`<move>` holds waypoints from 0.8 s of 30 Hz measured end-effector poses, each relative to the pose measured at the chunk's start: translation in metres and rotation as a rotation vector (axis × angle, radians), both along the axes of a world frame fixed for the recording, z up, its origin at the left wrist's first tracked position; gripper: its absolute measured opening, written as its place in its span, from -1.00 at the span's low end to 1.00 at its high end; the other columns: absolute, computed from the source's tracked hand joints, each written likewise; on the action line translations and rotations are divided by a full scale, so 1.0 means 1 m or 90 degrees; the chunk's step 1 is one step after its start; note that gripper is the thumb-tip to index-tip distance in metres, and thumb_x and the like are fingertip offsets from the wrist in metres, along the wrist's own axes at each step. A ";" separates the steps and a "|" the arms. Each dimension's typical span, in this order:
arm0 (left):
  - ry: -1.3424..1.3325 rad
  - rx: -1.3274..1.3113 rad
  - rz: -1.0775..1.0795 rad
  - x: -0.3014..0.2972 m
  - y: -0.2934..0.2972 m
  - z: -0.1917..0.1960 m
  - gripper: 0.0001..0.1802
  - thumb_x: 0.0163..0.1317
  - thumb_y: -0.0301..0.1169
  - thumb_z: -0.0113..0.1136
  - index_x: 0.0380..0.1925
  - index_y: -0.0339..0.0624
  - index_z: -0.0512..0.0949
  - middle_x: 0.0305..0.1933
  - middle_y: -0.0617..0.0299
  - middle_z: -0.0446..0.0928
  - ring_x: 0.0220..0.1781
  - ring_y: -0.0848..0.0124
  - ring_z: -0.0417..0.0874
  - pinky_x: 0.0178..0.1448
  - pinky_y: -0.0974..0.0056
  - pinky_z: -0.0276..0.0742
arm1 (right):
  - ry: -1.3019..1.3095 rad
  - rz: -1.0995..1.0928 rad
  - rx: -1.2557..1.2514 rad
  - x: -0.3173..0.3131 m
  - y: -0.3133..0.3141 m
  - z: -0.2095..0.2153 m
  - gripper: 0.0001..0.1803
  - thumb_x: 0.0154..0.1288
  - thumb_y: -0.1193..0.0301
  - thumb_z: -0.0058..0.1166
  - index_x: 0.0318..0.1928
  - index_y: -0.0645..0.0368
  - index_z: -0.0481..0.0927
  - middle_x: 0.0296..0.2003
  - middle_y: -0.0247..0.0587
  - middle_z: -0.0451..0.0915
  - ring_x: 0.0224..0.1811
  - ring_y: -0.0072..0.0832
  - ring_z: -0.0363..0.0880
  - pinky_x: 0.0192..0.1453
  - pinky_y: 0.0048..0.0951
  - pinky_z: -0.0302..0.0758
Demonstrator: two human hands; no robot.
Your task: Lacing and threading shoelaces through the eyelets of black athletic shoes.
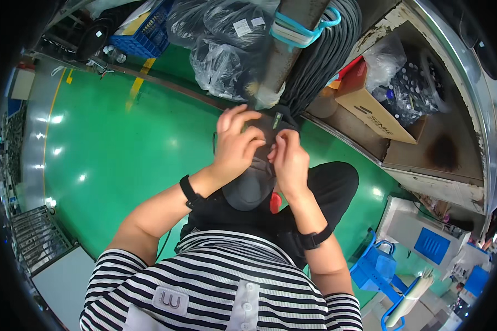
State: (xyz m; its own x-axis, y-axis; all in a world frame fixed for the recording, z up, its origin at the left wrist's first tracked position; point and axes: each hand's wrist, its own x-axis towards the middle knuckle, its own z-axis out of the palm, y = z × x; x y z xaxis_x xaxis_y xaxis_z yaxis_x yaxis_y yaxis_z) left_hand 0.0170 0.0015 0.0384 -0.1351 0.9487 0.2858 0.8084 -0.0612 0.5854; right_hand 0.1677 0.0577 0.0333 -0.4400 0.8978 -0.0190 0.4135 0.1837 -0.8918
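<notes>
My left hand (234, 140) is raised over a dark grey, rounded piece (246, 190) near my lap, its fingers curled and the thumb drawn toward the index finger. Close beside it my right hand (290, 165) is closed, fingertips pressed together. Whatever sits between the fingertips is too small or too blurred to name. Just beyond them lies dark material with a small greenish label (278, 120). A red round part (275, 203) shows below my right wrist.
A thick bundle of black cable (328, 55) hangs beside a metal post with a light-blue strap (303, 33). Clear bags of black parts (221, 63) lie ahead. At right, a worn metal shelf holds a cardboard box (378, 113). A blue crate (143, 36) stands far left; green floor spreads below.
</notes>
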 end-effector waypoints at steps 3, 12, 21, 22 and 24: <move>-0.209 0.141 0.082 -0.014 -0.002 -0.002 -0.93 0.29 -0.44 0.11 -0.28 -0.17 0.48 0.12 0.08 0.51 0.36 0.10 0.31 0.38 0.01 0.19 | 0.270 -0.204 -0.143 0.041 0.006 -0.007 -0.87 0.46 0.45 -0.09 -0.18 0.27 0.45 -0.28 -0.09 0.66 -0.42 -0.51 0.68 -0.50 -0.63 0.53; -1.051 0.151 0.274 -0.188 -0.042 0.031 -0.73 0.17 -0.66 0.00 -0.58 -0.02 0.28 -0.64 0.45 0.22 -0.61 0.57 0.26 -0.47 0.45 0.19 | 0.707 -0.572 -0.259 0.323 0.055 -0.047 -0.90 0.33 0.55 0.07 -0.21 0.25 0.43 -0.29 -0.16 0.60 -0.43 -0.63 0.57 -0.42 -0.78 0.55; -0.374 -0.011 0.142 -0.129 -0.046 -0.020 -0.76 0.37 -0.29 0.10 -0.04 -0.13 0.47 -0.41 0.40 0.40 -0.40 0.60 0.40 -0.30 0.44 0.40 | 0.425 -0.293 -0.271 0.154 0.000 -0.055 -0.78 0.38 0.42 0.07 -0.04 0.25 0.52 -0.37 -0.16 0.65 -0.53 -0.65 0.52 -0.49 -0.65 0.49; -0.453 -0.055 0.046 -0.095 -0.038 -0.025 -0.78 0.34 -0.39 0.12 -0.06 -0.18 0.47 -0.38 0.36 0.44 -0.37 0.57 0.45 -0.24 0.40 0.46 | 0.386 -0.222 -0.269 0.124 -0.003 -0.048 -0.80 0.37 0.47 0.06 -0.05 0.29 0.52 -0.39 -0.17 0.65 -0.57 -0.63 0.51 -0.49 -0.62 0.49; -0.397 -0.126 -0.094 -0.049 -0.027 -0.021 -0.86 0.26 -0.50 0.15 -0.20 -0.26 0.52 -0.32 0.23 0.46 -0.25 0.40 0.55 -0.14 0.28 0.49 | 0.285 -0.109 -0.205 0.079 -0.007 -0.031 -0.88 0.35 0.54 0.07 -0.14 0.31 0.53 -0.44 -0.22 0.63 -0.57 -0.66 0.50 -0.50 -0.62 0.45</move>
